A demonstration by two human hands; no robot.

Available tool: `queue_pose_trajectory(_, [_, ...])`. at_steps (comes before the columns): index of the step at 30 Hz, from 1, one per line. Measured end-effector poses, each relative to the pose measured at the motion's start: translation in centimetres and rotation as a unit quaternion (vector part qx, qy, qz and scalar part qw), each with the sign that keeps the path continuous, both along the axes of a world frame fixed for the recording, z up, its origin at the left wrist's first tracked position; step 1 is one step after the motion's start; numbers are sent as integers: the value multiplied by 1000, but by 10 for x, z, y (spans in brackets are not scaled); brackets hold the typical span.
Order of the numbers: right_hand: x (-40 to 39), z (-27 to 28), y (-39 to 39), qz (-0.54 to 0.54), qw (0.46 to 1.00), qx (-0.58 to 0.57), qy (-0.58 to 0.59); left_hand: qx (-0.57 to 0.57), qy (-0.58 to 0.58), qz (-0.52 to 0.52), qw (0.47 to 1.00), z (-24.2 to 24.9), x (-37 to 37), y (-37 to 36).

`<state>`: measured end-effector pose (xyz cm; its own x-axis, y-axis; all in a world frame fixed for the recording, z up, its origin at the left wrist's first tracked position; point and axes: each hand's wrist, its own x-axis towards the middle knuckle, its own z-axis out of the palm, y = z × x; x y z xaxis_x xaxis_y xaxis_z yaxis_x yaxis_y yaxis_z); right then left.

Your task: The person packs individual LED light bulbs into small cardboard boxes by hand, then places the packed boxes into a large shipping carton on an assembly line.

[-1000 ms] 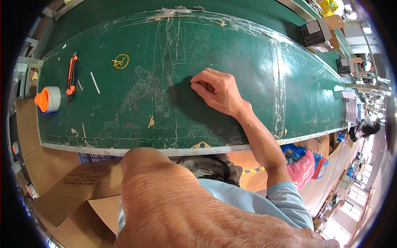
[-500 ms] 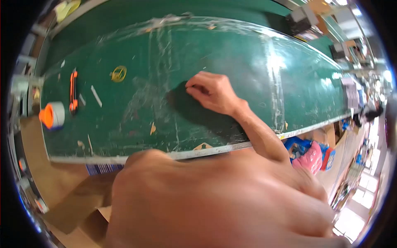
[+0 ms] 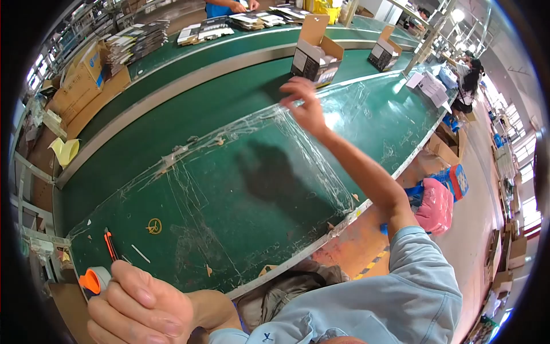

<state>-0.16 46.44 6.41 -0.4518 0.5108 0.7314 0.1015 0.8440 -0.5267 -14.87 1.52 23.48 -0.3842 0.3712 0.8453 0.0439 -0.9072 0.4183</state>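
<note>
My right hand is raised over the green work surface with its fingers apart and nothing in them. Beyond its fingertips stands an open carton with dark printed sides, its flap up and pale contents inside; hand and carton look apart. Close to the camera at lower left is my left hand, its fingers curled in and nothing visible in them. Behind that hand lie a roll of tape with an orange core and an orange-and-black utility knife, partly covered by the hand.
A second open carton stands farther along the conveyor belt. Flat cartons lie in stacks across it, near another person's hands. A yellow ring lies on the table. Right of the table is a pink bundle.
The view has lifted and turned, bringing the belt and cartons into sight. My right hand has risen from the table, reached farther out and opened. My left hand now shows at lower left.
</note>
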Motion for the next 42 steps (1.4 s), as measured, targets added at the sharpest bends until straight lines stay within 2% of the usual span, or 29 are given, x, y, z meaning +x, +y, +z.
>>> queue_pose_trajectory(1, [5,12,27,-15,995,-88,53,-25,39,-20,999,-1,-3,-4])
queue_pose_trajectory(2, [11,21,58,-112,992,-45,32,-21,43,-15,999,0,-1,-4])
queue_pose_trajectory(3, [14,8,113,-175,983,-50,22,-18,29,4,999,2,3,-2])
queue_pose_trajectory(4, [16,28,111,-177,974,-130,52,-13,14,24,1000,3,5,-1])
queue_pose_trajectory(5, [17,30,128,-208,969,-128,22,-9,19,32,999,5,6,-1])
queue_pose_trajectory(7, [17,29,152,-276,954,-21,-116,10,22,9,1000,6,5,-2])
queue_pose_trajectory(9, [12,40,146,-147,957,-225,-111,11,34,4,999,6,1,-6])
queue_pose_trajectory(11, [2,52,124,-127,938,-308,-95,13,31,5,999,5,5,-7])
queue_pose_trajectory(15, [-3,57,114,-119,931,-341,-55,31,-1,48,998,8,16,3])
queue_pose_trajectory(17, [0,66,107,-108,926,-359,-38,-19,62,113,991,8,7,9])
queue_pose_trajectory(19, [6,76,89,-85,936,-339,-45,-19,38,180,983,-7,-1,32])
queue_pose_trajectory(20, [10,78,77,-29,938,-341,-58,-37,-17,168,985,-19,-6,39])
queue_pose_trajectory(21, [13,81,64,27,937,-341,-69,-55,-22,203,977,-31,-11,49])
queue_pose_trajectory(22, [15,83,42,57,934,-343,-85,-134,-40,249,958,-40,-11,54])
queue_pose_trajectory(23, [16,86,12,96,930,-342,-91,-216,-90,202,951,-49,-7,53])
queue_pose_trajectory(25, [14,88,-50,156,913,-355,-125,-301,-83,179,933,-85,-10,60])
queue_pose_trajectory(27, [16,100,-121,188,892,-358,-201,-383,-70,211,896,-114,-3,61])
queue_pose_trajectory(28, [17,100,-152,217,879,-368,-212,-390,-76,206,894,-134,-1,62])
queue_pose_trajectory(29, [19,111,-181,238,868,-330,-284,-398,-83,200,892,-148,0,61])
queue_pose_trajectory(30, [20,106,-211,287,889,-273,-230,-409,-79,207,885,-153,3,56])
queue_pose_trajectory(31, [20,115,-232,293,884,-279,-232,-416,-83,212,881,-159,3,53])
queue_pose_trajectory(33, [23,131,-266,427,851,-227,-204,-351,-214,120,904,-171,0,46])
queue_pose_trajectory(35, [21,127,-256,467,858,-156,-146,-339,-251,122,898,-181,-7,33])
queue_pose_trajectory(37, [17,120,-234,392,880,-263,-42,-328,-266,137,896,-188,-15,17])
queue_pose_trajectory(39, [2,101,-207,279,917,-286,18,-351,-239,182,887,-177,-20,4])
queue_pose_trajectory(40, [-5,77,-197,282,915,-289,14,-327,-332,86,881,-169,-21,-4])
queue_pose_trajectory(41, [-13,46,-185,263,891,-370,-8,-295,-415,-12,861,-164,-22,-8])
queue_pose_trajectory(42, [-18,29,-179,241,861,-446,-28,-381,-223,179,879,-181,-19,4])
